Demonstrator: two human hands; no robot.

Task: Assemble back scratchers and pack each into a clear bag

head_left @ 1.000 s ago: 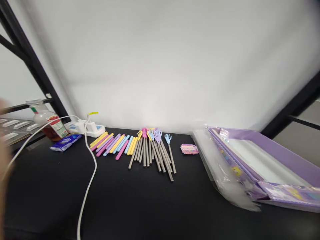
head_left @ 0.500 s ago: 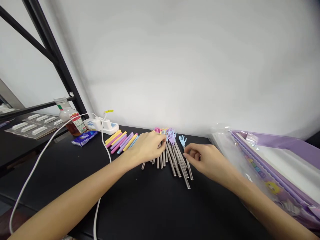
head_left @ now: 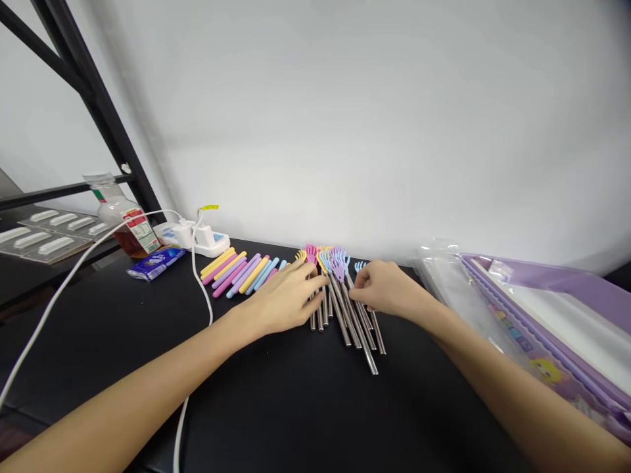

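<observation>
Back scratchers with small hand-shaped heads and metal rods lie in a pile [head_left: 351, 318]; a purple head [head_left: 338, 264] is on top and a pink head [head_left: 311, 253] sits to its left. My left hand [head_left: 290, 297] rests over the pile's left side, its fingers apart and touching the rods. On the other side, my right hand [head_left: 387, 289] is closed, thumb and fingers pinched at a rod. Behind it a light blue head [head_left: 360, 266] partly shows. Coloured handles [head_left: 241, 272] in yellow, pink, purple and blue lie in a row left of my left hand.
A white power strip [head_left: 213, 243] with plugs and a white cable [head_left: 201, 282] stands at the back left. Near it are a blue packet [head_left: 156, 263] and a bottle of brown liquid [head_left: 129, 226]. Clear plastic and a purple box [head_left: 552, 269] occupy the right side.
My right hand has moved left and closed over the light blue scratcher's rod. My left hand has shifted slightly down and left, its fingers more spread, uncovering more heads. The view has turned slightly right.
</observation>
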